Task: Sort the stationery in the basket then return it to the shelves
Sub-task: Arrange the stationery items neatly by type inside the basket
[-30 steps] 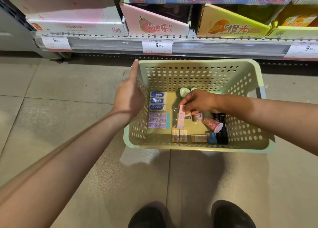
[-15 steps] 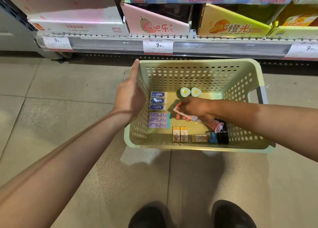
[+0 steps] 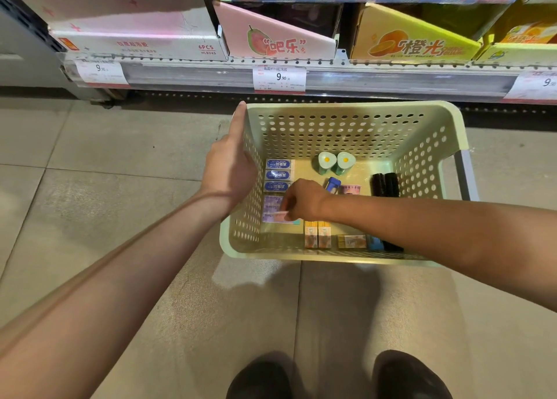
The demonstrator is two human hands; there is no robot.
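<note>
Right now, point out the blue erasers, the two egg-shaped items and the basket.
blue erasers [image 3: 278, 174], head view, middle eraser's label.
egg-shaped items [image 3: 327, 160], head view, left one's yolk top.
basket [image 3: 349, 106], head view, far rim.

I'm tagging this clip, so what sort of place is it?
Most likely a shop aisle: price tags line the shelf, display boxes of goods sit above, and a basket holds small stationery.
</note>
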